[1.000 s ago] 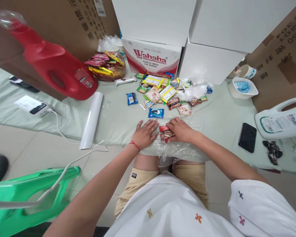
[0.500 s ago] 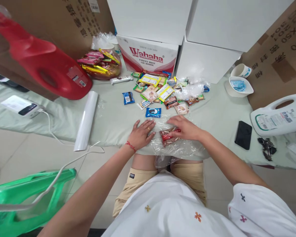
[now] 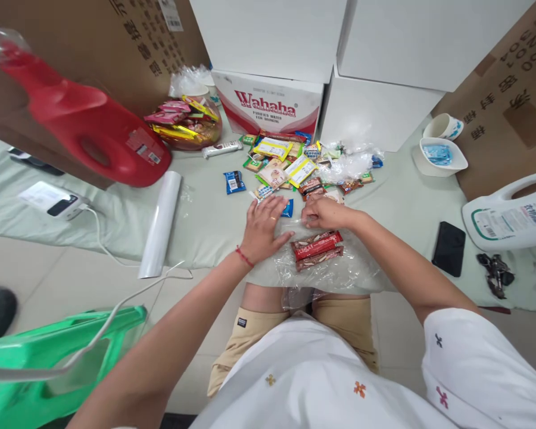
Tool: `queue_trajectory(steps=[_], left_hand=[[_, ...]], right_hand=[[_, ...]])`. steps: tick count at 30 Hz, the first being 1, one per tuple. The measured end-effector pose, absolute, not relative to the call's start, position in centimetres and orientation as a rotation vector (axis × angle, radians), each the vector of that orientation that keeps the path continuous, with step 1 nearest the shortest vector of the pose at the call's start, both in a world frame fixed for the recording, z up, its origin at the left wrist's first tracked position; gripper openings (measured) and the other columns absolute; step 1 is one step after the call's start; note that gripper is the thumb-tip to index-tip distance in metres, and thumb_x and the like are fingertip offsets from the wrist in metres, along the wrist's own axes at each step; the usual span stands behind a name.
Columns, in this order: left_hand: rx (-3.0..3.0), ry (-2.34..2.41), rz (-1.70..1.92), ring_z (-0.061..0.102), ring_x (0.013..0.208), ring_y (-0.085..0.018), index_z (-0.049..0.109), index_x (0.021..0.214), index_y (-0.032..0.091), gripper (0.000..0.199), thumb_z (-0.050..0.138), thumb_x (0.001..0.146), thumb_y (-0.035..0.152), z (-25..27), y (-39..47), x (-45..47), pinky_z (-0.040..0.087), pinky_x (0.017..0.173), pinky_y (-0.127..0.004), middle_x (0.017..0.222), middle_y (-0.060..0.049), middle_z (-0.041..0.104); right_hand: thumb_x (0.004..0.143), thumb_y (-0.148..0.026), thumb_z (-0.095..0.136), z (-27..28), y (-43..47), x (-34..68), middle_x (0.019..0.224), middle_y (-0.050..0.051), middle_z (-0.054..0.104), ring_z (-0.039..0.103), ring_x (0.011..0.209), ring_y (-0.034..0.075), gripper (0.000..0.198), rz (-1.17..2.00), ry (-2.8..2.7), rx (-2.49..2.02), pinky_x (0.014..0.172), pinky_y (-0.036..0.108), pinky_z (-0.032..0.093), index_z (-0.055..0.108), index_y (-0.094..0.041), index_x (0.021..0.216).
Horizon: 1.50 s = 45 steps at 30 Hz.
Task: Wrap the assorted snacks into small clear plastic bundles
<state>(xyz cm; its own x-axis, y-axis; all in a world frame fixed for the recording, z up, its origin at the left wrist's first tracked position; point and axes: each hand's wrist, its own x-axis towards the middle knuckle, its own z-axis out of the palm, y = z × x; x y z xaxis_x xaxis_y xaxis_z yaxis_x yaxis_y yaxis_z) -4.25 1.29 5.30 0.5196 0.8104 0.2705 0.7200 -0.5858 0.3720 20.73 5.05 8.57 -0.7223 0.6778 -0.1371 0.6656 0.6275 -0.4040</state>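
Note:
A sheet of clear plastic film (image 3: 281,271) lies at the table's front edge, with red and brown wrapped snack bars (image 3: 318,249) side by side on it. My right hand (image 3: 326,211) is just beyond the bars, its fingers curled and pinching the film's far edge. Flat beside the film's left part rests my left hand (image 3: 265,229), fingers stretched out and partly covering a blue snack packet (image 3: 287,208). Behind both hands is a heap of small snack packets (image 3: 274,173), and another blue packet (image 3: 234,182) lies apart on the left.
A roll of film (image 3: 161,223) and a red jug (image 3: 102,128) stand left, near a bowl of snacks (image 3: 187,140). Boxes (image 3: 268,101) line the back. On the right are a white tub (image 3: 440,170), a phone (image 3: 449,248) and a white jug (image 3: 513,211).
My right hand has moved off the bars to the film's far edge and its fingers have curled, uncovering the bars. My left hand has shifted slightly forward over the blue packet.

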Motion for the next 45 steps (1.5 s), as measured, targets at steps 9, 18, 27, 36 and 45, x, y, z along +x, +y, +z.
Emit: queue_trajectory(steps=[9,18,27,36,45], left_hand=[[2.685,1.125,0.238,0.064,0.094,-0.025,0.068,0.113,0.021,0.028,0.046,0.095,0.024,7.0,0.7,-3.2,0.048,0.083,-0.04,0.097,-0.009,0.07],[2.915,0.497,0.112,0.057,0.092,-0.024,0.059,0.136,0.024,0.042,0.04,0.099,0.017,5.1,-5.7,-4.1,0.041,0.081,-0.041,0.099,-0.011,0.066],[2.767,0.469,0.146,0.058,0.097,-0.027,0.06,0.133,0.023,0.055,0.057,0.079,0.019,3.9,-7.2,-5.4,0.041,0.088,-0.043,0.098,-0.01,0.063],[2.773,0.486,0.038,0.056,0.105,-0.029,0.053,0.143,0.021,0.064,0.064,0.081,0.029,3.7,-7.3,-5.6,0.041,0.093,-0.045,0.111,-0.012,0.063],[2.582,0.847,0.427,0.055,0.092,-0.023,0.074,0.107,0.023,0.029,0.05,0.101,0.039,1.0,-9.3,-3.7,0.045,0.083,-0.039,0.092,-0.008,0.062]], right_hand=[[0.088,-0.019,0.061,10.2,2.5,24.2,0.109,0.011,0.071,0.063,0.099,0.026,0.022,0.362,-2.982,-1.586,0.071,0.031,0.034,0.074,-0.02,0.106],[0.099,-0.012,0.043,7.9,-5.9,27.4,0.1,0.015,0.068,0.057,0.097,0.028,0.04,0.054,-2.975,-1.552,0.08,0.037,0.033,0.062,-0.017,0.134],[0.092,-0.023,0.057,5.9,-13.7,31.8,0.143,0.018,0.053,0.049,0.124,0.033,0.048,0.297,-2.593,-1.581,0.098,0.047,0.042,0.058,-0.022,0.141],[0.1,-0.034,0.052,5.1,-14.3,28.0,0.127,0.01,0.066,0.055,0.117,0.028,0.023,0.454,-2.316,-1.417,0.099,0.048,0.046,0.075,-0.028,0.101],[0.105,-0.038,0.043,5.8,-5.6,24.1,0.103,0.007,0.067,0.063,0.092,0.02,0.033,0.482,-2.314,-1.808,0.075,0.028,0.043,0.072,-0.023,0.108]])
